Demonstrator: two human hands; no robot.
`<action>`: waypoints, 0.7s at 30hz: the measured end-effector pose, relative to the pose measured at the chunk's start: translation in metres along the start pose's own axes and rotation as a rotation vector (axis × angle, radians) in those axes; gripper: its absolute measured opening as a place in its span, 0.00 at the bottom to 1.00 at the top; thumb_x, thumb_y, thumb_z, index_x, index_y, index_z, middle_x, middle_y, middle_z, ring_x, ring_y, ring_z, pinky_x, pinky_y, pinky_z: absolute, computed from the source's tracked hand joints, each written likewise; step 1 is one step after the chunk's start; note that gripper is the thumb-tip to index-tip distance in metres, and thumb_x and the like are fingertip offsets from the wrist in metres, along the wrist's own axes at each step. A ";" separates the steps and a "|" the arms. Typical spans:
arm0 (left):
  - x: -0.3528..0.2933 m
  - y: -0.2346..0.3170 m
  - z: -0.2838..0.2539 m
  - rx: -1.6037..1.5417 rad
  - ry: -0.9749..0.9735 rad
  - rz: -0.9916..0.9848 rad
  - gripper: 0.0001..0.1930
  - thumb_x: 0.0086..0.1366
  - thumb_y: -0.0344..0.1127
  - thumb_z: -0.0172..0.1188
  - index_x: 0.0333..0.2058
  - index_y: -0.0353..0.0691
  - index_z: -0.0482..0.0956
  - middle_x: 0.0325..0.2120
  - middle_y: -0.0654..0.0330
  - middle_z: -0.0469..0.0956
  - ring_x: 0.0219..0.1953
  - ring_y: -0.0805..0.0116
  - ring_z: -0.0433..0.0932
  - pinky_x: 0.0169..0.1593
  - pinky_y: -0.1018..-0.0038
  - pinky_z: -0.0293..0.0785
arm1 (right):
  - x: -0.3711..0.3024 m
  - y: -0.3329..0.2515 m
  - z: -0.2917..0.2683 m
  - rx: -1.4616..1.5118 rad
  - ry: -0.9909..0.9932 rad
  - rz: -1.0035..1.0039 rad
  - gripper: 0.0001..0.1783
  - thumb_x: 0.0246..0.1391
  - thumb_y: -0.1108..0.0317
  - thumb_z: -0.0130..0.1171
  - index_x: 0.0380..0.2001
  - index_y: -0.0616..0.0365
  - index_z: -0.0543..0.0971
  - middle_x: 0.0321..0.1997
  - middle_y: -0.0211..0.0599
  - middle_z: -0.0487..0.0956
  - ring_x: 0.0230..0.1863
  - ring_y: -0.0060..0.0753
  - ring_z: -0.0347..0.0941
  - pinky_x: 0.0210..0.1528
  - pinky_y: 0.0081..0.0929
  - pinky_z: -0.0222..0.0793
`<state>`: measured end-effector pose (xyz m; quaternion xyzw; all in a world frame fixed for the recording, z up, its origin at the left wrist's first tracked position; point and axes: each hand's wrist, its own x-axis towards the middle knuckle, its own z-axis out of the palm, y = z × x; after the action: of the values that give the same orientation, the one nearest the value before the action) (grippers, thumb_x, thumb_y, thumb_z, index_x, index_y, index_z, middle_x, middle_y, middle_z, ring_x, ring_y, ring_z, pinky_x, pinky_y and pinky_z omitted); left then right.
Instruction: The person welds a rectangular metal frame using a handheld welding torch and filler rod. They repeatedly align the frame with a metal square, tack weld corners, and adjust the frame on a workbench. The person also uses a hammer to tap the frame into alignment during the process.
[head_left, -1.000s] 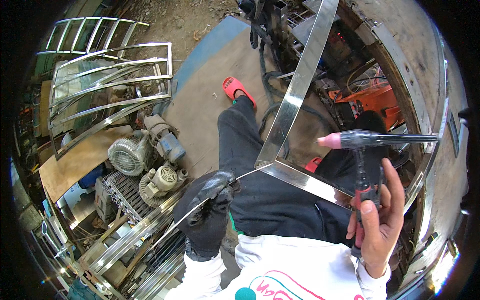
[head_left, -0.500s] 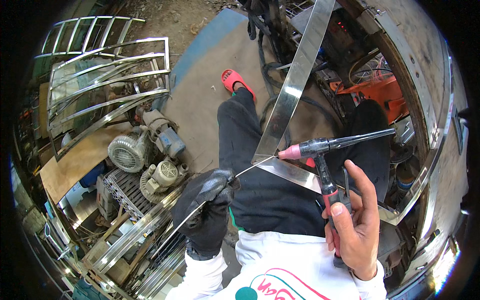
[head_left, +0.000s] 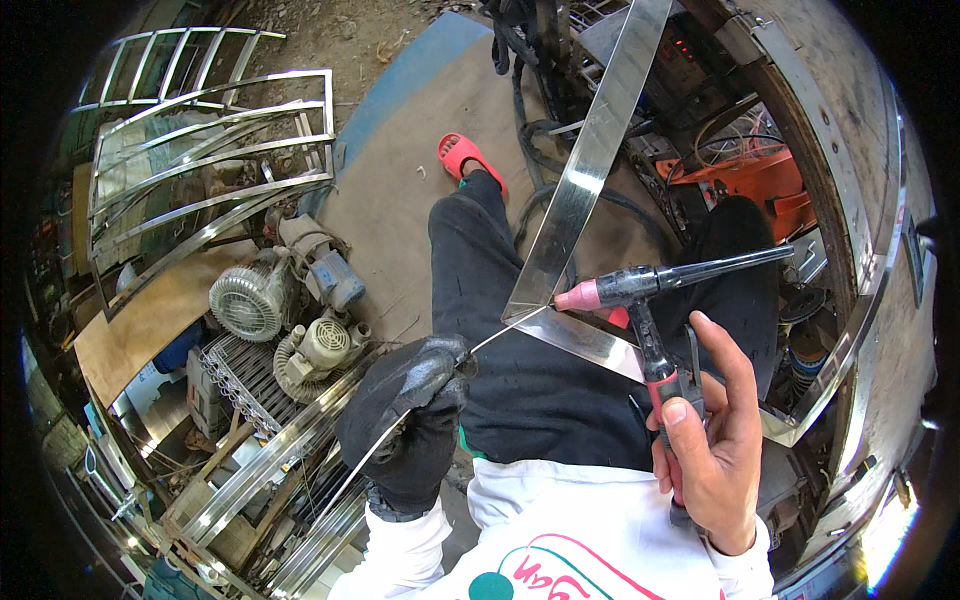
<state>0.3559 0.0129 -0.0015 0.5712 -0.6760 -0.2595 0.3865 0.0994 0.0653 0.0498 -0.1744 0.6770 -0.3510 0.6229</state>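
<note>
My left hand, in a black glove, is closed around a thin filler rod. The rod's tip meets the corner where two flat, shiny metal bars join. One metal bar runs up and away; the shorter bar slopes down to the right. Bare, my right hand grips a TIG welding torch by its red and black handle. Its pink nozzle points left, right by the corner and the rod's tip. My index finger is raised off the handle, beside the torch's lever. No arc shows.
Left of my legs lie blower motors, a wire rack and long metal tubes. Welded metal frames lean at the far left. Black cables run across the floor ahead. A metal-edged workbench curves along the right.
The view has shifted slightly. The torch's nozzle has come a little closer to the corner and the rod's tip. Both hands keep their hold.
</note>
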 end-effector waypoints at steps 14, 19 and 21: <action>0.007 0.005 0.005 -0.071 -0.048 0.018 0.12 0.62 0.25 0.73 0.44 0.33 0.85 0.40 0.49 0.87 0.41 0.56 0.88 0.48 0.66 0.84 | 0.001 0.003 -0.001 0.035 -0.005 -0.032 0.38 0.67 0.72 0.57 0.75 0.54 0.55 0.39 0.40 0.82 0.18 0.14 0.68 0.18 0.16 0.63; 0.006 0.002 0.003 -0.010 -0.024 0.017 0.14 0.61 0.29 0.75 0.44 0.34 0.85 0.38 0.50 0.88 0.41 0.56 0.88 0.48 0.64 0.83 | 0.004 0.001 -0.001 0.042 -0.005 -0.005 0.37 0.67 0.72 0.57 0.75 0.55 0.55 0.39 0.41 0.82 0.18 0.14 0.68 0.18 0.16 0.63; 0.004 0.002 0.003 -0.065 0.002 -0.024 0.14 0.62 0.31 0.75 0.44 0.35 0.85 0.38 0.51 0.88 0.42 0.56 0.88 0.49 0.63 0.83 | 0.005 0.000 -0.001 0.035 -0.013 -0.007 0.37 0.66 0.72 0.57 0.75 0.55 0.55 0.39 0.41 0.82 0.18 0.14 0.68 0.18 0.16 0.63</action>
<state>0.3518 0.0092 -0.0005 0.5666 -0.6600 -0.2854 0.4022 0.0980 0.0627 0.0463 -0.1683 0.6661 -0.3640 0.6289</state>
